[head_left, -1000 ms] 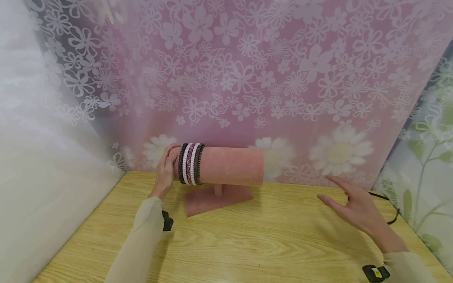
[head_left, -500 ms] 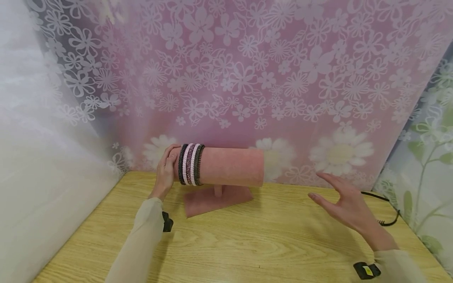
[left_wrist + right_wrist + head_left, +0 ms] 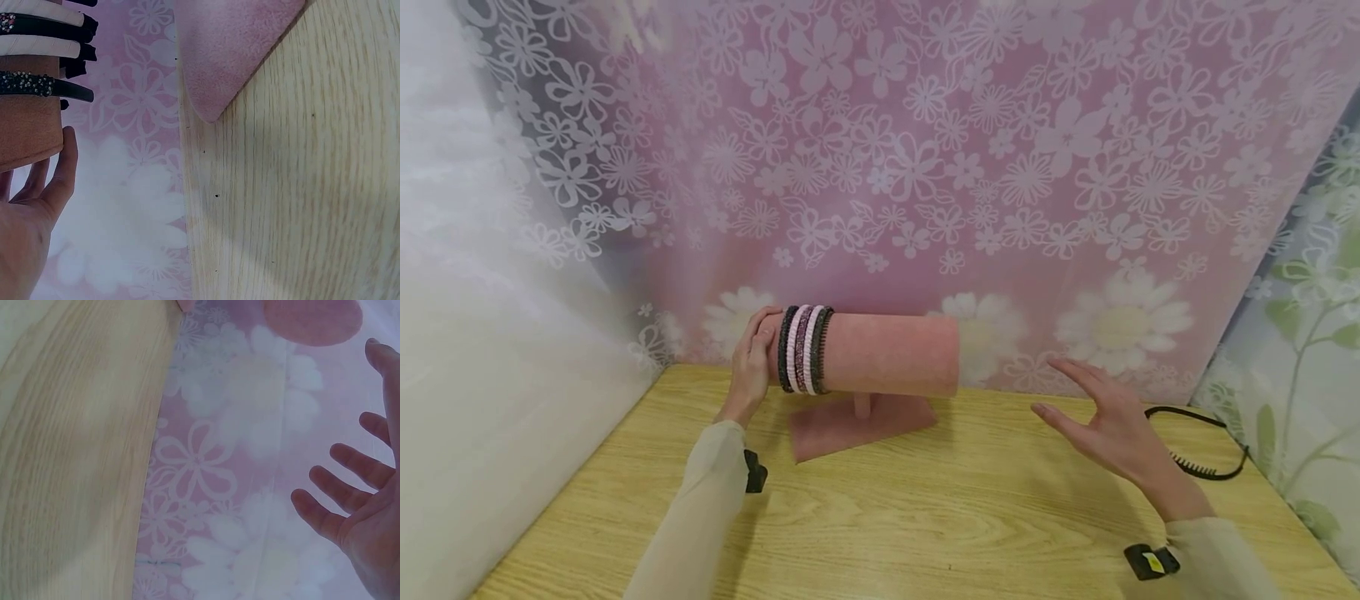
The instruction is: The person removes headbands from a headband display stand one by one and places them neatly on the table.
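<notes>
A pink velvety headband stand (image 3: 891, 354) has a horizontal roll on a short post and a flat base (image 3: 865, 427). Several headbands (image 3: 805, 348), black, white and glittery, sit side by side round the roll's left part. My left hand (image 3: 751, 367) grips the roll's left end, its fingers bent over the edge; the left wrist view shows this hand (image 3: 31, 225) beside a black beaded headband (image 3: 37, 84). To the right, my right hand (image 3: 1108, 425) hovers over the table with spread fingers, holding nothing, well apart from the roll. Beyond its wrist lies a black toothed headband (image 3: 1206, 473).
The wood-grain table (image 3: 880, 525) meets a pink flowered curtain (image 3: 880, 192) close behind the stand. A white sheet (image 3: 512, 375) borders the left side, and a leaf-patterned sheet (image 3: 1311, 400) borders the right, near the loose headband.
My right hand has moved left toward the stand, uncovering more of the black headband on the table. My left hand and the stand stay in place.
</notes>
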The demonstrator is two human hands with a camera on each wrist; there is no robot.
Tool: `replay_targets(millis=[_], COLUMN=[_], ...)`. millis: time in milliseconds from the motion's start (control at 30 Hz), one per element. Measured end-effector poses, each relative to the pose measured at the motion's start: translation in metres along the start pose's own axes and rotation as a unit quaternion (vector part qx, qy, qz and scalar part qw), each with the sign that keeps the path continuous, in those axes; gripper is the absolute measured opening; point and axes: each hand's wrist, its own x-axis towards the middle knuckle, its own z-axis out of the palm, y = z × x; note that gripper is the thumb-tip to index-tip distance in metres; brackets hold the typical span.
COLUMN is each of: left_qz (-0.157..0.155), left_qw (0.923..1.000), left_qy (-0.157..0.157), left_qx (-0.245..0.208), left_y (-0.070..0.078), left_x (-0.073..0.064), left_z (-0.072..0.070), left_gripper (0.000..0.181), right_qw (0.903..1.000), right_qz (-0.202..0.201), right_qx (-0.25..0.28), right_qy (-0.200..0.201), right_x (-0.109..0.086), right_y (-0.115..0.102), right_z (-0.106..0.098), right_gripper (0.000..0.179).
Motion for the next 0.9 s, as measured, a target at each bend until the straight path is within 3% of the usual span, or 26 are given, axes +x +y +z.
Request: replay_targets(millis=[433,667,900], left_qz=[0.017,0.023,0.033], left_qw=[0.9998,0.9997,0.9994], left_qy=[-0.002,0.006,0.009], left_qx=[-0.012,-0.011,-0.008], left_y=[-0.003,-0.033,-0.037], left_x=[0.001,0.013,0.015], left_z=[0.001,0.004,0.006], left_gripper=[0.038,0.041,0.045], right_qw=[0.9987,0.9976,0.9962], right_qz=[-0.044,-0.060,-0.076], right_qx=[-0.002,0.022,0.015], right_qy=[0.024,0.027,0.040], right_x=[0.020,0.025,0.031], right_y=[-0.019,-0.028,-0.036], right_z=[0.009,0.018,0.024], right_gripper=[0.071,0.072,0.073])
